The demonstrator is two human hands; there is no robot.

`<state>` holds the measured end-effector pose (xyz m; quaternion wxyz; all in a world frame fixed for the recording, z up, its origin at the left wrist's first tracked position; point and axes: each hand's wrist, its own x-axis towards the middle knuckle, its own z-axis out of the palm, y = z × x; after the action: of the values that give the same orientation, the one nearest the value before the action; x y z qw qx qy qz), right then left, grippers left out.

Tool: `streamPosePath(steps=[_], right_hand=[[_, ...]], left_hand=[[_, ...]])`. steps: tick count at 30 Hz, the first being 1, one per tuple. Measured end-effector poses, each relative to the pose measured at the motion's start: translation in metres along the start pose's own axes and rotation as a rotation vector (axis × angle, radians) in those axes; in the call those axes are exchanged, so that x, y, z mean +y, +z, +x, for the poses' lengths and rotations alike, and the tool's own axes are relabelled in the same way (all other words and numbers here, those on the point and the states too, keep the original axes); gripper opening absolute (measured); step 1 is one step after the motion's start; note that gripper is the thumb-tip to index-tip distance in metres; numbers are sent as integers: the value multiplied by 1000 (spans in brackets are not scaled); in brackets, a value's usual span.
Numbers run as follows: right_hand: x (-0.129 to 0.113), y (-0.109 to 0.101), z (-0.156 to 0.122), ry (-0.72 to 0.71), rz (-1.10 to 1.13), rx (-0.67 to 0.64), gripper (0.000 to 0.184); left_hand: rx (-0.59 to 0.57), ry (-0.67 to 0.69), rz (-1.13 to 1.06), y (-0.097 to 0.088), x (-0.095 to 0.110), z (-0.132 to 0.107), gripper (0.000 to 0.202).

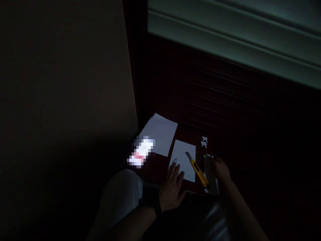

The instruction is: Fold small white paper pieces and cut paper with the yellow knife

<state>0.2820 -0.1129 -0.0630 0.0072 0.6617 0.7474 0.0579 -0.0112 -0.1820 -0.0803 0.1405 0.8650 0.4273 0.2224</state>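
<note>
My left hand (172,189), with a dark band on its wrist, lies with fingers stretched over a white sheet of paper (187,167). At its fingertips is a small pale folded-looking piece (175,161), too dim to make out. My right hand (221,170) is curled over the upper end of a narrow white paper piece (212,182); what its fingers hold, if anything, is hidden. Between the hands rests a yellow utility knife (198,172), blade out and pointing up-left. Its blade lies over the sheet, and its handle end reaches the narrow piece.
Small white cut paper pieces (204,142) lie beyond my right hand. Larger white paper (160,134) is at the back left, partly under a bright blurred-out screen (141,152). A dark slatted panel (205,97) rises behind, and a wall (75,83) stands at left. The room is very dark.
</note>
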Motion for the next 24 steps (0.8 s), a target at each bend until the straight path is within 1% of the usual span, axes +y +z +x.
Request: streamPosePath(steps=[3,6,11,13,15,17,19,21,23,24], right_hand=[[-7,3,-3,-3,-6,-1,41],[-11,5,-5,-1,-13,2,44],[-8,4,-11,13,-10,16,49],[-7,0,-13,22,-5,27,48],[-12,-6,-16,44,-3,54,47],[-26,-12,-19,84,5,106,42],[-51,-15,-24,160,69,202,30],[-83,-13,-31,119,182,188,26],[-112,-8,-39,84,282,178,29],[-124,-5,-42,62,321,159,28]], left_hand=[[-9,6,20,1,2,-3,64],[-6,31,37,-1,5,-5,64],[21,81,51,-7,8,-10,57],[38,41,60,-9,7,-11,50],[60,-38,85,-11,6,-12,46],[82,-112,119,-13,3,-12,45],[88,-146,146,-14,2,-11,45],[76,-156,165,-13,1,-10,47],[65,-155,177,-12,1,-10,49],[65,-156,182,-11,1,-10,49]])
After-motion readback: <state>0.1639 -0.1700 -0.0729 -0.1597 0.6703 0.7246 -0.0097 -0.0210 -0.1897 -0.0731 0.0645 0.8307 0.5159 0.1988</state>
